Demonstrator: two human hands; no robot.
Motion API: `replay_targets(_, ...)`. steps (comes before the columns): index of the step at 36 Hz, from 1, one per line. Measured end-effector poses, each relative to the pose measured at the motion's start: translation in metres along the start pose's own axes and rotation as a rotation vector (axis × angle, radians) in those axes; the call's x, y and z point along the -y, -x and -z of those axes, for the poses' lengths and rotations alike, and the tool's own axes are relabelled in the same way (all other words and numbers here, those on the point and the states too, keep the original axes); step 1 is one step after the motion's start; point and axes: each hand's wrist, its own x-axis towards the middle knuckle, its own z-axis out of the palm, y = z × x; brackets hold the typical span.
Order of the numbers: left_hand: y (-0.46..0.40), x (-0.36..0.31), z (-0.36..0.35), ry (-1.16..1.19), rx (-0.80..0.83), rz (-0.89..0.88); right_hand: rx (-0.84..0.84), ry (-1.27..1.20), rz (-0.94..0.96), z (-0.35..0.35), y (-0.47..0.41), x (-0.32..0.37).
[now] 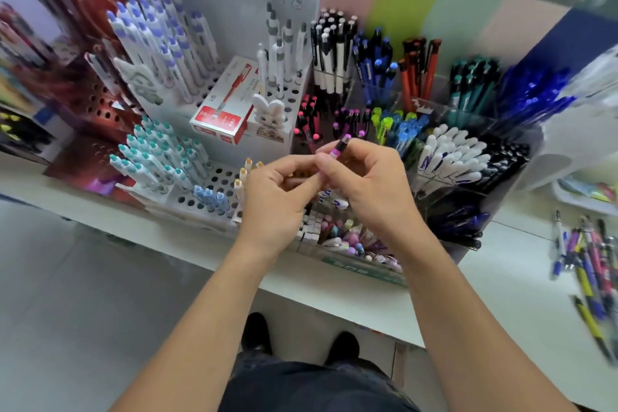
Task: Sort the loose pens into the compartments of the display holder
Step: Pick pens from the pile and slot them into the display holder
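Right grip: the right hand [368,184] pinches a black pen with a pink end [339,148] between thumb and curled fingers, near the pen's upper part.
Left grip: the left hand [274,197] has its fingers curled in toward the same pen from the left, fingertips meeting the right hand's; whether they actually clasp the barrel I cannot tell, since the lower barrel is hidden behind both hands.
Pen position: held in the air between the two hands, in front of and above the clear display holder [475,184], touching none of its compartments.
Pen axis: tilted, long axis running from lower left to upper right, the pink end pointing up and away from the person.
Holder, back row: black-and-white pens [329,53], blue pens [373,63], orange pens [418,67], teal pens [468,84], each standing in its own compartment.
Holder, middle row: black pens with pink tips [311,120], lime and light-blue pens [394,127].
Holder, right side: white-capped pens [451,150], then dark pens [505,160] beside them.
Holder, front: pastel pens [351,237] low behind the wrists.
Counter: the white counter [501,294] carries the holder; loose pens [588,261] lie well apart to the right.
Left racks: perforated white stands hold teal-tipped pens [157,157] and purple-tipped pens [160,43]; a red-and-white pen box [224,104] lies between them.
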Motion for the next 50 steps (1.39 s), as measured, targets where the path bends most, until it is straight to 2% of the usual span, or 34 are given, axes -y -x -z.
replay_targets(4, -0.008, 0.001, -0.013, -0.152, 0.033, -0.079, -0.203, -0.167, 0.026, 0.02, 0.008, 0.006)
replay_targets(7, -0.012, 0.007, -0.012, -0.315, -0.022, -0.056, -0.418, -0.043, 0.174, 0.043, 0.003, 0.006)
replay_targets(9, -0.014, 0.01, -0.01, -0.329, 0.0, -0.016, -0.476, 0.119, 0.248, 0.054, -0.003, 0.005)
replay_targets(12, -0.021, 0.01, -0.011, -0.347, 0.07, 0.032, -0.452, 0.36, 0.277, 0.053, -0.012, 0.002)
replay_targets(16, -0.027, 0.008, -0.013, -0.367, 0.102, 0.029, -0.375, 0.525, 0.283, 0.032, -0.023, -0.003)
replay_targets(20, -0.029, 0.007, -0.009, -0.374, 0.103, 0.003, -0.38, 0.66, 0.323, 0.018, -0.028, -0.003)
replay_targets(24, -0.032, 0.006, -0.006, -0.415, 0.114, -0.01, -0.373, 0.807, 0.232, 0.01, -0.03, -0.001)
replay_targets(27, -0.036, 0.004, -0.008, -0.46, 0.18, 0.021, -0.325, 0.908, 0.095, 0.004, -0.032, -0.004)
replay_targets(30, -0.037, -0.002, -0.015, -0.396, 0.22, 0.108, -0.35, 0.769, -0.004, -0.008, -0.033, -0.011)
replay_targets(34, -0.038, -0.004, -0.018, -0.304, 0.188, 0.148, -0.496, 0.456, 0.028, -0.015, -0.032, -0.016)
replay_targets(41, -0.032, 0.008, -0.021, -0.359, 0.182, 0.122, -0.582, 0.565, 0.155, -0.021, -0.034, -0.019)
replay_targets(45, -0.017, 0.009, -0.03, -0.373, 0.144, 0.068, -0.51, 0.546, 0.095, -0.017, -0.031, -0.017)
replay_targets(50, 0.008, 0.02, -0.045, -0.42, 0.056, -0.089, -0.481, 0.47, 0.175, 0.003, 0.023, -0.021)
